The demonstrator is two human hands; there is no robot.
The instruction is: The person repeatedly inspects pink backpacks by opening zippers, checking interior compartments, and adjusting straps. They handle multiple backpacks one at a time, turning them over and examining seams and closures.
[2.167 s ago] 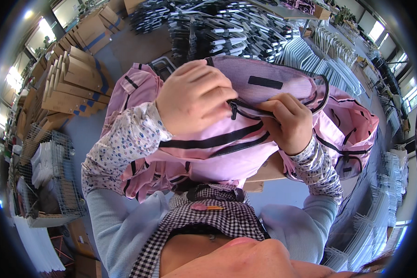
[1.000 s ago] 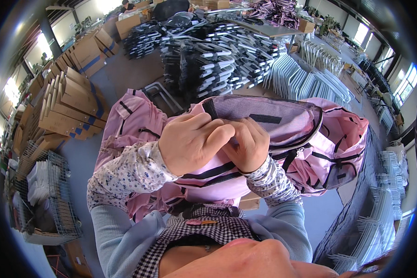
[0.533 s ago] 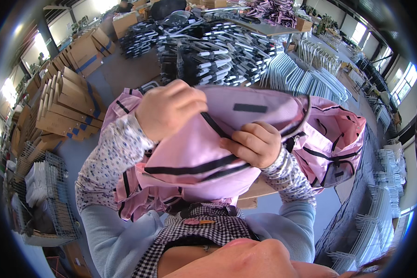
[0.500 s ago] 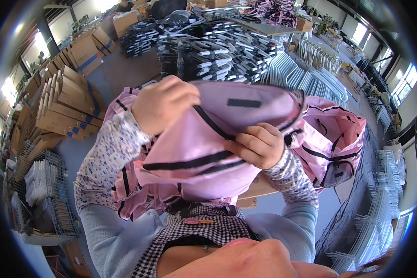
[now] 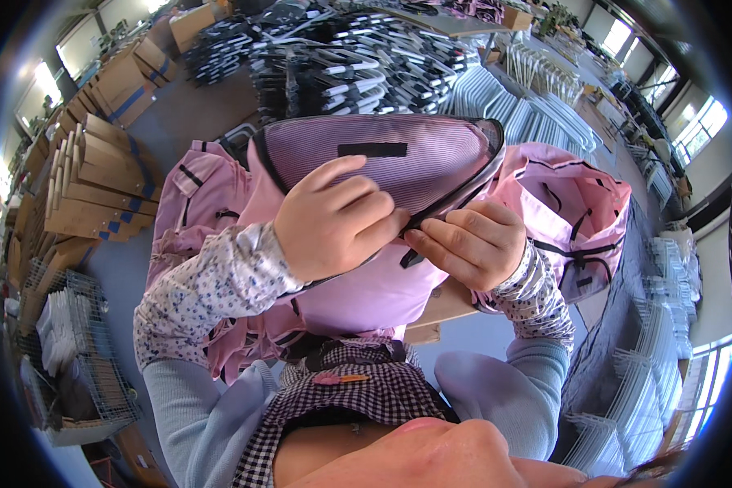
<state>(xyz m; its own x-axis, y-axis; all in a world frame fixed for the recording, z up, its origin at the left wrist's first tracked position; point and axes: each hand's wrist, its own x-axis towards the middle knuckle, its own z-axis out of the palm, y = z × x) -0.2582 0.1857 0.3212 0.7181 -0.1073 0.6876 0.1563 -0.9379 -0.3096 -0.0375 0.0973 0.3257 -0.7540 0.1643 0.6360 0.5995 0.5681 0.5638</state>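
Note:
A pink fabric cover (image 5: 366, 293) with black trim is spread in front of me. It has a striped, mesh-like panel (image 5: 317, 138) with a short black strip (image 5: 372, 150) on it. My left hand (image 5: 337, 215) lies over the panel's lower side, its thumb and fingers closed at the black edging and the index finger partly raised. Right beside it, my right hand (image 5: 472, 244) pinches the same edging between thumb and fingers. The two sets of fingertips almost meet. What exactly lies between them is hidden. A short black tab (image 5: 411, 259) hangs just below.
More pink fabric pieces (image 5: 191, 187) lie at the left, and an open pink cover (image 5: 577, 203) sits at the right. Beyond are piled metal frames (image 5: 350, 73) and white tubing (image 5: 520, 102). Flat cardboard boxes (image 5: 102, 175) and a wire basket (image 5: 81, 350) stand at the left.
My left hand has come down and right from the raised fabric to the edging by my right hand. The panel now lies opened out, with its striped face more fully in view.

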